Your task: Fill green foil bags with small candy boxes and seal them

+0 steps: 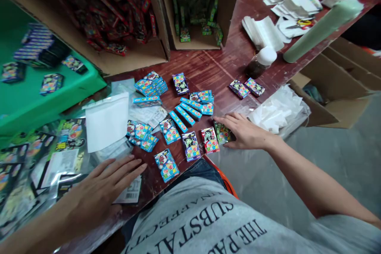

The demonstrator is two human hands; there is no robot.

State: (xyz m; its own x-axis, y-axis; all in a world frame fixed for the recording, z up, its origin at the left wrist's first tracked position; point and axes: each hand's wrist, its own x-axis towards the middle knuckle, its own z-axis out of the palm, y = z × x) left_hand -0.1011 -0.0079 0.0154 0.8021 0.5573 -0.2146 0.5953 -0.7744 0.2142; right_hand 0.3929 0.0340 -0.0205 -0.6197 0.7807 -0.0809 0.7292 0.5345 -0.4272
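Note:
My right hand [245, 131] has its thumb and fingers about the edges of a small green printed box [222, 132] near the table's front edge. Left of that box lie a red box [210, 140] and a purple box [191, 146], in a row. My left hand [108, 180] rests flat with fingers stretched out, over clear plastic and a white label card [131, 191]; it holds nothing. Between my hands lies a single blue box [166, 165]. More blue boxes [186, 114] are grouped behind it, with another purple box [180, 83] beyond them.
Cardboard cartons with red boxes [119, 20] and green boxes [185, 34] stand at the back. A green bin [59, 103] and printed plastic bags [68, 139] are at left. At right are a white-capped jar [266, 56], a pale green roll [321, 31], scissors [303, 24] and white paper pieces [275, 111].

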